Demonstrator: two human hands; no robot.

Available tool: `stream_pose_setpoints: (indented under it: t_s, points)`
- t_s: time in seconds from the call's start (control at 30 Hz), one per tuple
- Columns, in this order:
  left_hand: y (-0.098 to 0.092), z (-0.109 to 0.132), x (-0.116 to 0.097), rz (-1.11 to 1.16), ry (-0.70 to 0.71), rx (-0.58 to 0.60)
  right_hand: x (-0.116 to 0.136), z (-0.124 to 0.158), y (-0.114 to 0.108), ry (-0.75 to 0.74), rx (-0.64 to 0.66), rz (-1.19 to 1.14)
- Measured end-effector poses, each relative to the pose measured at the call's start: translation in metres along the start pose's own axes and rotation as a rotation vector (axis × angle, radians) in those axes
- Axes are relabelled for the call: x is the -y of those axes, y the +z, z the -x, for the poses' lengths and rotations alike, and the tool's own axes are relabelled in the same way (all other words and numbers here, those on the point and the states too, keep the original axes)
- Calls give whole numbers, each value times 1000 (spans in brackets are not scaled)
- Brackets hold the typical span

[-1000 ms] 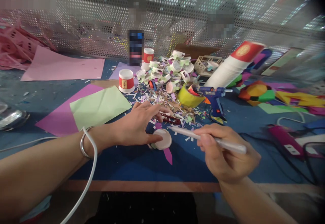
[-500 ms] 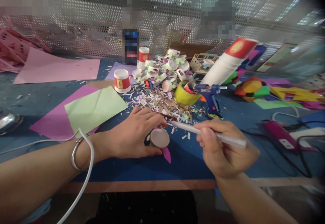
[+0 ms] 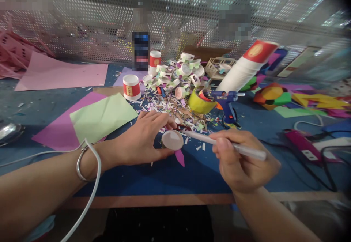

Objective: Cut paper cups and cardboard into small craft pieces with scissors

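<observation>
Our left hand cups the cut paper cup on the blue mat, fingers round its wall; our right hand pinches a white pen, tip just beside it. Light and crushable, we judge: grip the wall gently

Cup between both hands — glue gun behind it.
</observation>
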State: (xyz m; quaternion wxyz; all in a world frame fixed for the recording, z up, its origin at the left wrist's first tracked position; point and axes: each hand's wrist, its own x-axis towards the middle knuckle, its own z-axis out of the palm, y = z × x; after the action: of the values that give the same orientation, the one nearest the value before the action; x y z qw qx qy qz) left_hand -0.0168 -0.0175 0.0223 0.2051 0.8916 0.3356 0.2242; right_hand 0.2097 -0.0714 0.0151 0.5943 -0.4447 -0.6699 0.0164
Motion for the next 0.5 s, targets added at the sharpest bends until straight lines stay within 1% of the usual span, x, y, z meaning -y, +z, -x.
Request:
stream_pose_setpoints:
  t_s: [0.07, 0.13, 0.23, 0.5]
  points:
    - [0, 0, 1, 0, -17, 18, 0, 0, 1, 5, -1, -5]
    - [0, 0, 2, -4, -40, 68, 1, 0, 0, 20, 10, -13]
    - [1, 0, 3, -17, -64, 106, 1, -1, 0, 29, 43, -8]
    - [2, 2, 4, 5, -62, 135, 4, -4, 0, 22, 288, 18]
